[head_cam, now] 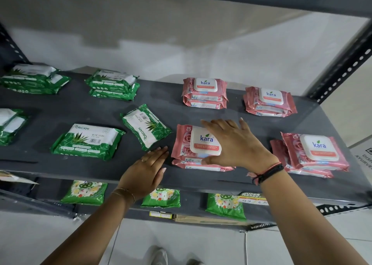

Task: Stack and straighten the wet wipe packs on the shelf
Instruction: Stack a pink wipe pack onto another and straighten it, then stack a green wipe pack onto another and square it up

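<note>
A dark grey metal shelf [60, 107] on slotted uprights stands against a pale wall, with wet wipe packs lying on it in two loose groups: green to the left, pink to the right. The right hand [235, 144] lies flat, fingers spread and relaxed, on the front-centre stack of pink foil packs with white flip lids [189, 144]; the thumb hooks the near edge of the top lid, which looks like pressing and squaring rather than a lift. The packs beneath it jut out slightly at the front, so the pile is probably not yet true. The left hand [147, 170] rests open, palm down, on the bare shelf just left of that stack, apart from it, likely placed as a stop or ready to nudge the side. Just beyond its fingertips a green aloe-print pack [147, 126] lies skewed and single, and another green pack with a white label [88, 142] sits flat near it; both seem to need stacking. Three other pink stacks, two at the back [205, 93] and a slipped one at front right [314, 154], stand well apart.
</note>
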